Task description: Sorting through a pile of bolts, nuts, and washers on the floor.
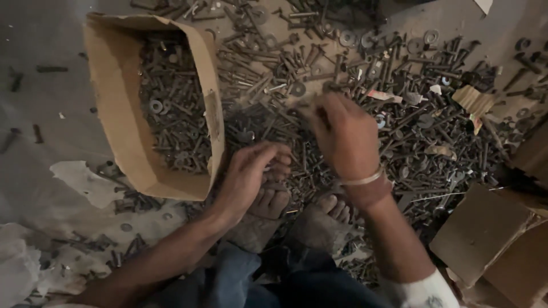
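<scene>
Head view: both hands, left [246,174] and right [342,134], curl over bolts [274,122]

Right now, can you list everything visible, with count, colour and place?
box: one, tan cardboard, open, upper left, part full of dark bolts
bolt pile: too many to count, dark rusty, with washers, spread on the floor from centre to right
cardboard sheets: a few, brown, lower right
paper scraps: several, whitish, lower left
bangle: one, pale, on right wrist
feet: two, bare, lower centre
left hand: near the toes, over the pile
right hand: over the pile, fingers blurred
</scene>
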